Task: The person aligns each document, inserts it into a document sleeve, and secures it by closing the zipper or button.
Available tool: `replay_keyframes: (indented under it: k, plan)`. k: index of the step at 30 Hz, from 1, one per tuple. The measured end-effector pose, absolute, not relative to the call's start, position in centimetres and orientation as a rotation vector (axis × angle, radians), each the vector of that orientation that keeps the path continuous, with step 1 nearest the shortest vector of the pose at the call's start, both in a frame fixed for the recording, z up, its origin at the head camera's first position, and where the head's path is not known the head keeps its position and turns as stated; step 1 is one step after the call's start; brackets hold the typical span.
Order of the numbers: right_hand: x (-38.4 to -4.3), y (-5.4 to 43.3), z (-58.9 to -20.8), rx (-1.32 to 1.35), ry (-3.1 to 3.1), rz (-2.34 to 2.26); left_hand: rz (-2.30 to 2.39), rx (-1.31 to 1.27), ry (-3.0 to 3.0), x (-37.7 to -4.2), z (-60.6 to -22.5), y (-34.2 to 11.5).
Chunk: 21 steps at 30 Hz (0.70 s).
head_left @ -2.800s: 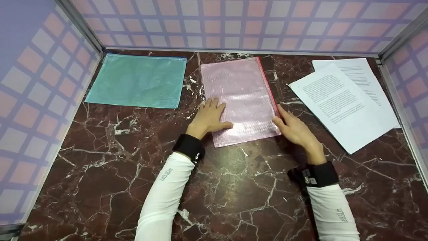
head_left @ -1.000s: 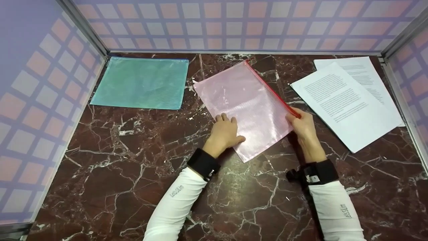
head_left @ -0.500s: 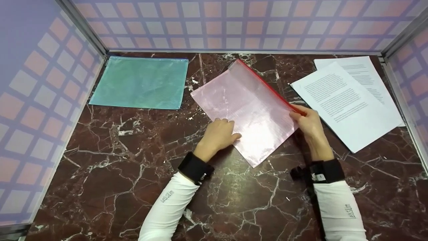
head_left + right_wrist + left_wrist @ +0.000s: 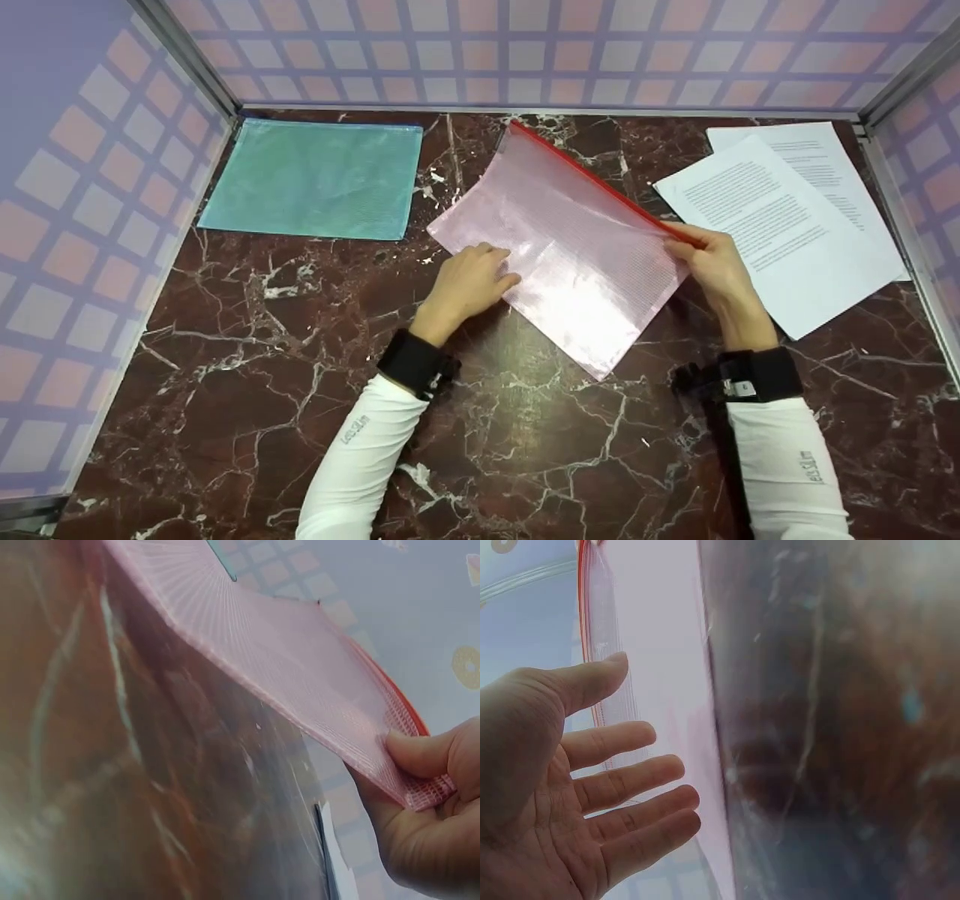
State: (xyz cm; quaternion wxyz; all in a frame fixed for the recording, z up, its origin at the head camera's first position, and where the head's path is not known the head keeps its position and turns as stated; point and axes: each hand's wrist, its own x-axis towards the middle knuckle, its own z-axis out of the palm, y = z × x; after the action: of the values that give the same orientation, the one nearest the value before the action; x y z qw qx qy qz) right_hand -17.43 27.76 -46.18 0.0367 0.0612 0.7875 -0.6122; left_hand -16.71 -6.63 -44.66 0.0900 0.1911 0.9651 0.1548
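Observation:
A pink mesh zipper pouch with a red zipper edge slants across the middle of the head view. My right hand pinches its corner at the right end of the zipper, thumb on top. In the right wrist view the pouch bends upward from the tabletop toward the pinching thumb. My left hand is at the pouch's lower left edge, its fingertips overlapping that edge. The left wrist view shows this hand's fingers spread and nearly straight, gripping nothing.
A teal mesh pouch lies flat at the back left. Printed paper sheets overlap at the right, close beside my right hand. Checked panels wall in the dark marbled table at the back and sides.
The pink pouch has turned anticlockwise and its zipper edge has lifted, as my right hand took its corner and moved right. My left hand, earlier flat on it, has slid to its edge.

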Motion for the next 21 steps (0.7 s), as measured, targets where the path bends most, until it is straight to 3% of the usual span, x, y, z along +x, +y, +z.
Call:
replay_keyframes:
  k: [21]
  plan:
    - [-17.5,29.1,-45.8,-0.03,2.332,-1.902,0.952,0.19,2.831,-21.9,-43.6,-9.2]
